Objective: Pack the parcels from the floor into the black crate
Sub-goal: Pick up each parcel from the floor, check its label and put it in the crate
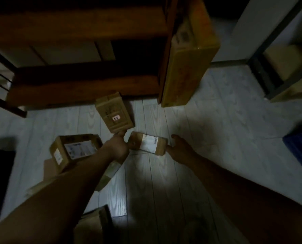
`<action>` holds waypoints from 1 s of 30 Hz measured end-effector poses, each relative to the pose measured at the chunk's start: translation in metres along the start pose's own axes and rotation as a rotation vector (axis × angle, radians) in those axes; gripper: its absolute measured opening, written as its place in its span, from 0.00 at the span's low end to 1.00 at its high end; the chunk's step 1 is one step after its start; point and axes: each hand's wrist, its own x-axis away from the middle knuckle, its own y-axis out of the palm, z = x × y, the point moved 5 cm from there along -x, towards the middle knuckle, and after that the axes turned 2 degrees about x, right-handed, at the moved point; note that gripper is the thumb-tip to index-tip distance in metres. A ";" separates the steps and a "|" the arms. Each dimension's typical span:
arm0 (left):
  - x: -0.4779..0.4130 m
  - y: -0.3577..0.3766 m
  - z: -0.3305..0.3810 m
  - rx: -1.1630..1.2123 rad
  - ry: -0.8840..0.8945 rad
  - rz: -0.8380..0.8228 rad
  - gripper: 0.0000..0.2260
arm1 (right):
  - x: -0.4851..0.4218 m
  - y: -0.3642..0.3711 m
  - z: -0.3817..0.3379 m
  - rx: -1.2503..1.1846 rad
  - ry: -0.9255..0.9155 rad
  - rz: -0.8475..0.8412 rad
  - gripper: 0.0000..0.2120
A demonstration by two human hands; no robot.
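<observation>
On floor (208,138): four parcels (115,114)

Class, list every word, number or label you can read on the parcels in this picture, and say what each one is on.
No text can be read with certainty.
Pink sticker on the far parcel: two dark marks, too blurred to read.
White label on the small parcel between the hands: print too small.
White labels on the left parcel: blurred.
Label on the tall yellow box: blurred.
</observation>
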 end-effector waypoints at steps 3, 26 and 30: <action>-0.046 0.029 -0.029 0.039 0.001 0.050 0.32 | -0.052 0.035 0.028 -0.050 0.026 0.027 0.31; 0.120 -0.071 0.074 0.503 -0.136 0.200 0.10 | 0.107 -0.064 -0.082 -0.344 -0.008 0.219 0.21; 0.229 -0.154 0.139 0.424 -0.036 0.230 0.18 | 0.216 -0.133 -0.160 -0.340 -0.032 0.258 0.21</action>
